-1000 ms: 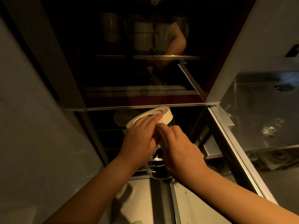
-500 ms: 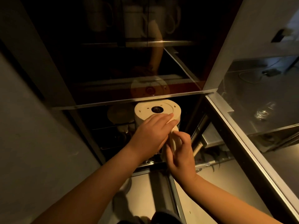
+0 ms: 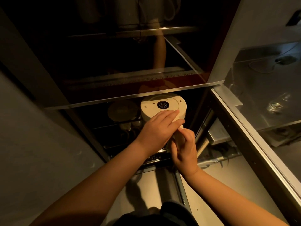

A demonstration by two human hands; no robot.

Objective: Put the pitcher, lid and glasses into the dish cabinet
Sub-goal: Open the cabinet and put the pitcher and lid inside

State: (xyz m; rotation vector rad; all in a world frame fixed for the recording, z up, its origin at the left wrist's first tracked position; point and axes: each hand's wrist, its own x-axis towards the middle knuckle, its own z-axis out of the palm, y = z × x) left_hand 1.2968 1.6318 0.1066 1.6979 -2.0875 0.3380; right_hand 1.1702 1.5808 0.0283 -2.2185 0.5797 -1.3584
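Reaching in: both hands are working at the front of the lower cabinet compartment, meeting at the pitcher.
Left hand (image 3: pixel 157 130): is lying over the near edge of the lid, fingers stretched straight and close together, fingertips pressing on the cream top.
Right hand (image 3: pixel 184 150): is curling its fingers and thumb round the cream handle (image 3: pixel 178 139) just below the left hand, the two hands touching.
Lid (image 3: pixel 162 105): is sitting flat on top of the pitcher, round, cream, with a dark ringed centre facing up.
Pitcher (image 3: pixel 183 111): is standing upright inside the dish cabinet, on the right part of the lower rack; only the cream upper band is showing, the body being hidden by the hands.
Round dish (image 3: pixel 122 110): is sitting just left of the pitcher on the same rack, dim and hard to read.
Dish cabinet (image 3: pixel 130 97): is showing a metal front rail crossing just above the lid, with a dark glossy panel over it reflecting an arm.
Cabinet door (image 3: pixel 244 121): is hanging open at the right, its glass pane (image 3: pixel 263 88) catching pale reflections.
Glasses: I cannot tell where they are in this light.
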